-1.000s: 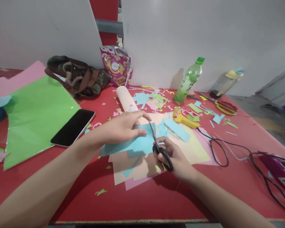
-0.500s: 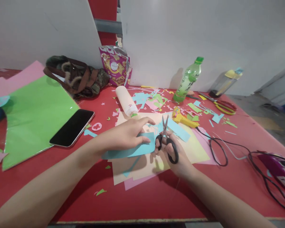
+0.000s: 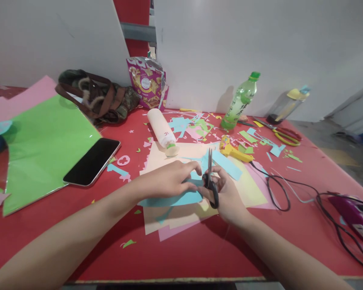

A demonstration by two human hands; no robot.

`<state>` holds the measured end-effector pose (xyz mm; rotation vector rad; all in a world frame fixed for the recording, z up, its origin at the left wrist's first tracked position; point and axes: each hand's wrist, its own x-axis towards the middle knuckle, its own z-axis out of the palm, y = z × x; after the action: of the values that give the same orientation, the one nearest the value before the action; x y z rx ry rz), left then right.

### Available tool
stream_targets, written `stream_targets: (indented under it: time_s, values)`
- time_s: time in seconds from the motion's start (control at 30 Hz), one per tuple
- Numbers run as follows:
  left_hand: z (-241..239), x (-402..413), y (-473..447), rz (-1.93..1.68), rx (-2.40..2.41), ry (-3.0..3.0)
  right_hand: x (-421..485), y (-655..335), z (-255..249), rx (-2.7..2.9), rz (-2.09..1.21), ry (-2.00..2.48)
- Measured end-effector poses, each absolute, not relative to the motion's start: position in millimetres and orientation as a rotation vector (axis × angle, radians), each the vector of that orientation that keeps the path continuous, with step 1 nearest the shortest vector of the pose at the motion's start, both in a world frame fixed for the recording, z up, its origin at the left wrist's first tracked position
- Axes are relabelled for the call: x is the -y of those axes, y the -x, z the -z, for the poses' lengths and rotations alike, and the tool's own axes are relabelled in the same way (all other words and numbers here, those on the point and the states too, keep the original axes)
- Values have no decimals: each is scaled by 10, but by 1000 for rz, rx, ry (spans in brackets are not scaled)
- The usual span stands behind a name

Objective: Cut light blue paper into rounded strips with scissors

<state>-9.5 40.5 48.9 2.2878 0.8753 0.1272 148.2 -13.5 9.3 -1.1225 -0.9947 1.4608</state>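
Note:
My left hand (image 3: 176, 180) is closed on a light blue strip of paper (image 3: 172, 200), with thumb and index finger near its right end. In my right hand (image 3: 230, 198) is a pair of black-handled scissors (image 3: 211, 185). Their blades point away from me and look nearly closed, just right of the blue strip. Beneath both hands lie stacked cream sheets (image 3: 181, 219), with pink and yellow paper showing at the edges. Another blue strip (image 3: 228, 166) rests beyond my right hand.
A white glue bottle (image 3: 161, 128) lies beyond my left hand, and a phone (image 3: 92, 162) lies to the left. A yellow glue gun (image 3: 236, 154) trails a black cable to a purple power strip (image 3: 355, 217). A green bottle (image 3: 240, 100) stands behind, among paper scraps.
Both hands have drawn closer together and slightly lower, with the blue strip. The scissors have turned and their blades have come together. My left fingers have closed toward the strip.

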Motion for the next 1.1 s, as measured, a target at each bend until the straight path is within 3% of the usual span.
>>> stream_targets:
  time_s: [0.27,0.63,0.93,1.1]
  values:
    - [-604,-611,313,-18,-989,-2371,31,-1544,-85,954,-1234,1231]
    - [-551,-881,530,-443,-1391,-1971,-76,-1636,-87,783,-998,1165]
    - [-239,-601,120,-271,-853,-1704,-46,-1626,-150,755,-905,1216]
    - [-101,-347,-159,-522,-842,-1325,5,-1598,-97,857,-939,1175]
